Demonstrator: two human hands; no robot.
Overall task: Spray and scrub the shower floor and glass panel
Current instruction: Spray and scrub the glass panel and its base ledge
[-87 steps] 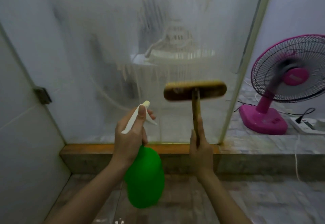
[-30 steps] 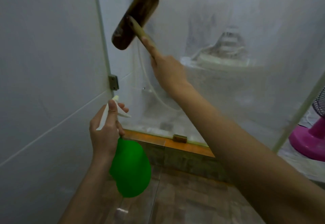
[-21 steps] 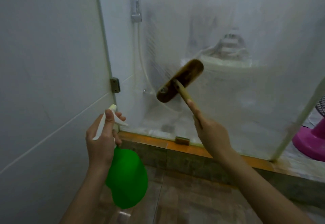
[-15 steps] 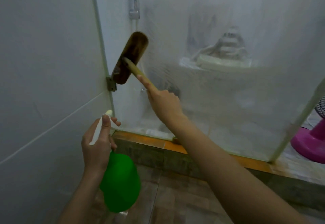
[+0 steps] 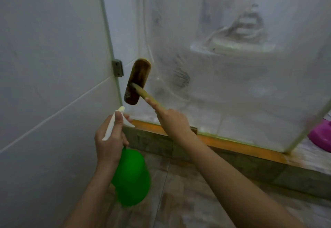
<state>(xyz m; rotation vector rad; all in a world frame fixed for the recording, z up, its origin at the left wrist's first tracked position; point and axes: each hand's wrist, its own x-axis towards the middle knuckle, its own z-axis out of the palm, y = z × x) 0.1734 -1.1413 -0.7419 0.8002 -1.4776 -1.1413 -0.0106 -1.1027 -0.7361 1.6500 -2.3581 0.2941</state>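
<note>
My right hand grips the handle of a wooden scrub brush, index finger stretched along the handle. The brush head stands nearly upright against the soapy glass panel, low and close to its left edge by the wall hinge. My left hand holds a green spray bottle by its white trigger head, nozzle pointing toward the glass, just below the brush. Brown floor tiles lie under my arms.
A white tiled wall closes off the left. An orange-topped stone kerb runs under the glass. A shower hose and holder show through the glass. A pink fan base sits at the right edge, outside the panel.
The brush has swept across the glass in strokes; since half a second ago it has slid down the left edge, its head now more upright. My left hand with the bottle has stayed roughly in place.
</note>
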